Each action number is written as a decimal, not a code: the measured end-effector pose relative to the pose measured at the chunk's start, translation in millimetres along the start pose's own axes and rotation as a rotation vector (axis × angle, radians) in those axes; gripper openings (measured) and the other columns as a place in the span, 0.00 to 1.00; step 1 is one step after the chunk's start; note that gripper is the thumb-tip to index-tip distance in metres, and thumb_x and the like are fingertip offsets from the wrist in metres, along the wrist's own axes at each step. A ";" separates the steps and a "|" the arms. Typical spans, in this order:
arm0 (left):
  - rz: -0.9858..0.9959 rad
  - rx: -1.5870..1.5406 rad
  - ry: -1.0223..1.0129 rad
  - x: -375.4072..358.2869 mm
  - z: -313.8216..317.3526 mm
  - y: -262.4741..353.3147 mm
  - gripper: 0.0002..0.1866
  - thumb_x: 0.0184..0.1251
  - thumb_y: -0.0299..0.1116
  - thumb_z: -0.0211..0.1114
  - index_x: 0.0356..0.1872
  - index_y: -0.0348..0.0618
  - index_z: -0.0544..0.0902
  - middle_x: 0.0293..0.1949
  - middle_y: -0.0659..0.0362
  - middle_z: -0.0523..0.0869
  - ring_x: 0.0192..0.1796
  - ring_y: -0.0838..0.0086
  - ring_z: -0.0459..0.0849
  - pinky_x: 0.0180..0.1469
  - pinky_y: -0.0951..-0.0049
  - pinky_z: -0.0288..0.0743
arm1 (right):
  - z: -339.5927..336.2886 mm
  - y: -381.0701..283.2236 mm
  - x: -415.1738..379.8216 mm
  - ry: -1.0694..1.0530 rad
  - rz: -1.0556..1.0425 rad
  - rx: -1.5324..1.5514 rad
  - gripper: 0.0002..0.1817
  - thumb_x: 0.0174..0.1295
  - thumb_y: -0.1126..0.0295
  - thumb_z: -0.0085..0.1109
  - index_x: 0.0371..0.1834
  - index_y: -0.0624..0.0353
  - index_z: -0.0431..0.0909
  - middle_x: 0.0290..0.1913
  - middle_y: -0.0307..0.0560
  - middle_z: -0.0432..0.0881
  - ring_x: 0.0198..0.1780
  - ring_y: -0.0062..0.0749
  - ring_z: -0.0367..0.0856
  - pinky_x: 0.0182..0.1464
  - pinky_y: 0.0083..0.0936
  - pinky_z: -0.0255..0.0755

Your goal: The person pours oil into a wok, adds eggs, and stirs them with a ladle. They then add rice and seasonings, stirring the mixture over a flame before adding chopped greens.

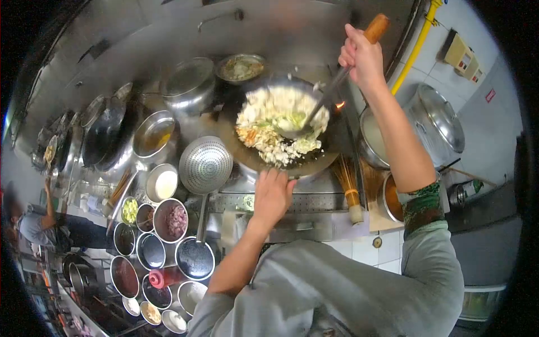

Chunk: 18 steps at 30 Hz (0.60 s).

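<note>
My right hand [362,56] is closed round the long handle of a metal ladle [297,132], near its wooden end. The ladle's bowl rests among pale chopped food [281,112] in a large dark wok [314,163]; part of the food is blurred by motion. At the wok's near rim my left hand [273,194] is closed, its fingers bent over the edge. Green pieces and some brown bits lie among the pale food. A small flame [339,104] shows at the wok's right side.
A perforated skimmer [206,165] lies left of the wok. Bowls of ingredients, one with chopped onion [177,220], stand at lower left. A bamboo brush [351,194] and lidded pot [441,121] are to the right. Another person [39,227] stands far left.
</note>
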<state>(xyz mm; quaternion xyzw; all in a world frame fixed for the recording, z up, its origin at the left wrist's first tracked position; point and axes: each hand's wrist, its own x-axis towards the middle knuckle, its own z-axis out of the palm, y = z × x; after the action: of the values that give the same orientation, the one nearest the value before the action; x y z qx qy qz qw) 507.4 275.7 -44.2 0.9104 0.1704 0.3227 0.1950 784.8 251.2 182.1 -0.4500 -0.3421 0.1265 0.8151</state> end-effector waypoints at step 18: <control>-0.003 -0.039 0.036 29.8 37.4 -39.0 0.08 0.62 0.33 0.69 0.34 0.41 0.82 0.37 0.50 0.80 0.41 0.50 0.77 0.44 0.52 0.71 | -16.5 60.7 47.7 -0.030 0.099 -0.120 0.11 0.68 0.68 0.61 0.30 0.51 0.69 0.15 0.30 0.58 0.13 0.18 0.55 0.17 0.22 0.49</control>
<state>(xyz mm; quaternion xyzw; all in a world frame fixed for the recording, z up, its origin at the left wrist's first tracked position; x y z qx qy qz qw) 546.5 313.3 -73.6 0.9003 0.1688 0.3420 0.2100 837.1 299.3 147.6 -0.5125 -0.3388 0.1526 0.7742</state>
